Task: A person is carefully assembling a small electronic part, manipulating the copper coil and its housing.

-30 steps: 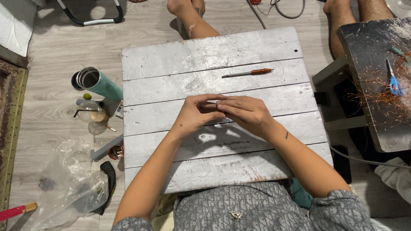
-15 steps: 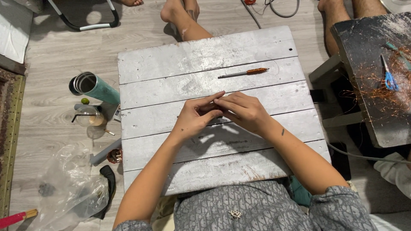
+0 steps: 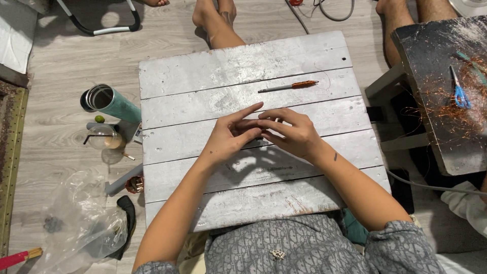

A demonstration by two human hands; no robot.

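Head view. A whitewashed wooden board of five planks (image 3: 203, 71) is laid across the lap of a seated person in a grey patterned garment. Both hands are brought together above the middle plank. The left hand (image 3: 228, 139) is held with the index finger stretched out toward the upper right, and the remaining fingers are curled inward toward the other hand. The right hand (image 3: 291, 133) is held with the fingers bent and gathered, the fingertips (image 3: 264, 122) being pressed against those of the left hand. Something small appears to be pinched between the two sets of fingertips, but it is hidden by the fingers and what it is cannot be told. Shadows of both hands are cast on the planks just below them.

A slim tool with a grey metal shaft and an orange grip (image 3: 289, 86) is laid flat on the second plank, beyond the hands and apart from them.

To the left of the board, on the pale wood-grain floor, a teal cylindrical tumbler with a metal rim (image 3: 109, 101) is laid tilted, and a clear plastic bag (image 3: 76, 228) is spread out nearer the person. To the right, a dark table (image 3: 431, 101) is strewn with tangled copper-coloured wire (image 3: 446, 96), and blue-handled scissors (image 3: 460, 94) are lying on it.
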